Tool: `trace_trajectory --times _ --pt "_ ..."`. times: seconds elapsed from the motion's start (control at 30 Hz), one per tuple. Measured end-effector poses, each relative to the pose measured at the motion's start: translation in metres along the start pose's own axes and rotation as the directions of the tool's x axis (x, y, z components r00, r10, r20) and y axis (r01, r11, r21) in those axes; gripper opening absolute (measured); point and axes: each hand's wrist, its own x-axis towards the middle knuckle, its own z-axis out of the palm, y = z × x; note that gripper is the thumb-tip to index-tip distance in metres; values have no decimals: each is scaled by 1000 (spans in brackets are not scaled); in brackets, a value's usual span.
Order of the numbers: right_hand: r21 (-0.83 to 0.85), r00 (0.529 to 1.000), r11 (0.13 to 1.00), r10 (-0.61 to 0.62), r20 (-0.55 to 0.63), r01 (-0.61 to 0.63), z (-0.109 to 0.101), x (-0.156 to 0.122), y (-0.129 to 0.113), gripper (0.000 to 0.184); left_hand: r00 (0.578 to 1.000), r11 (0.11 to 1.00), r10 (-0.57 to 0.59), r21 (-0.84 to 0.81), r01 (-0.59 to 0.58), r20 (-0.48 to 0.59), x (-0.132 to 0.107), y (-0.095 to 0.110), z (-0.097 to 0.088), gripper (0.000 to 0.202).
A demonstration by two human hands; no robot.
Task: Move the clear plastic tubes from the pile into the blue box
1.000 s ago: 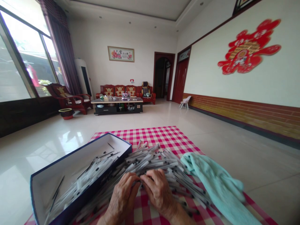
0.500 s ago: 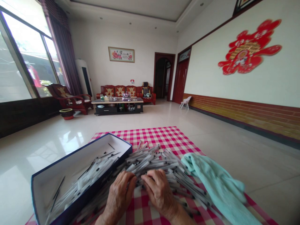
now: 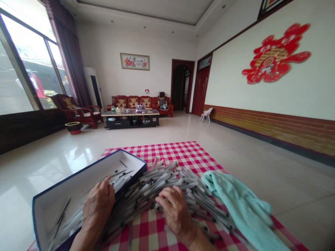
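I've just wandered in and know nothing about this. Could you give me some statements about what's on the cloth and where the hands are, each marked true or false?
1. The left hand is over the box. True.
2. Tubes lie only inside the box. False: many lie outside it on the checked cloth.
3. The green towel lies to the right of the tubes. True.
4. The two hands are clasped together. False: they are apart, with the right hand by the tubes outside the box.
5. The cloth is plain blue. False: it has pink and pale checks.
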Motion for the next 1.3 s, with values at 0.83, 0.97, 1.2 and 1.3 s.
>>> trace_trajectory --times 0.83,0.97,1.2,1.3 --pt "921 743 235 664 83 -312 -25 24 -15 16 833 630 510 -565 -532 -216 -50 80 3 25" --pt "893 625 181 769 132 -411 -12 18 3 29 828 610 536 -604 -514 -163 -52 80 7 16" --pt "145 996 988 66 -60 -56 -24 14 -4 41 789 678 614 -489 -548 -33 -56 79 10 19" --pt "42 989 997 54 135 -60 -21 12 -20 36 776 650 630 -526 -548 -29 -56 79 8 18"
